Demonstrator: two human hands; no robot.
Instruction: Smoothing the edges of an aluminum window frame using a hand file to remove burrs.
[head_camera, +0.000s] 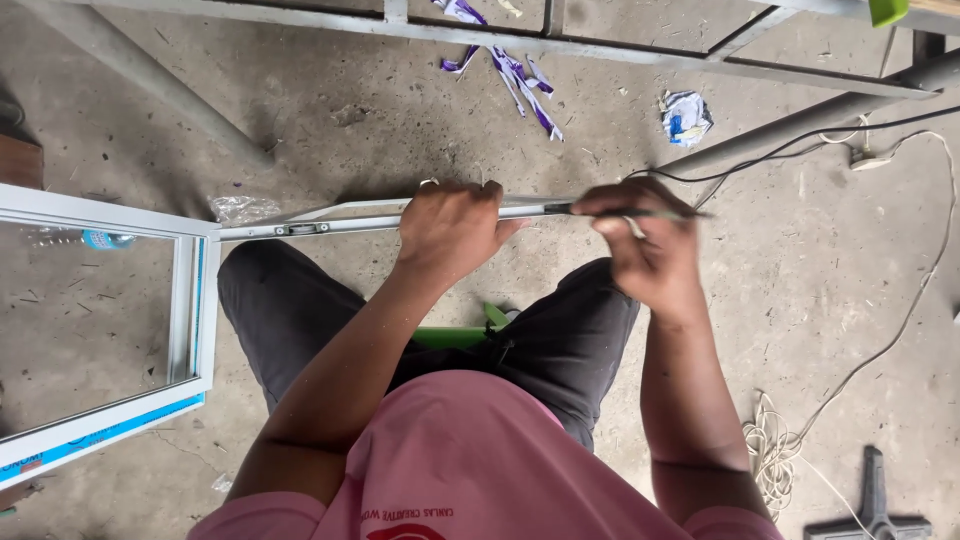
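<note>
- While the left hand (450, 228) clamped its fingers on the strip (350, 222), that thin grey metal bar lay level across the knees.
- Right hand (648, 250) pinched a slim tool (560, 209) at the strip's end.
- Dusty concrete floor (340, 120) held scraps and white cable (900, 330).

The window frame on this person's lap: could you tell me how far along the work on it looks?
Done: the white window frame looks assembled, with glass in it. In hand: the left hand grips its upper rail while the right hand works a thin tool at the end. What is left cannot be told.
</note>
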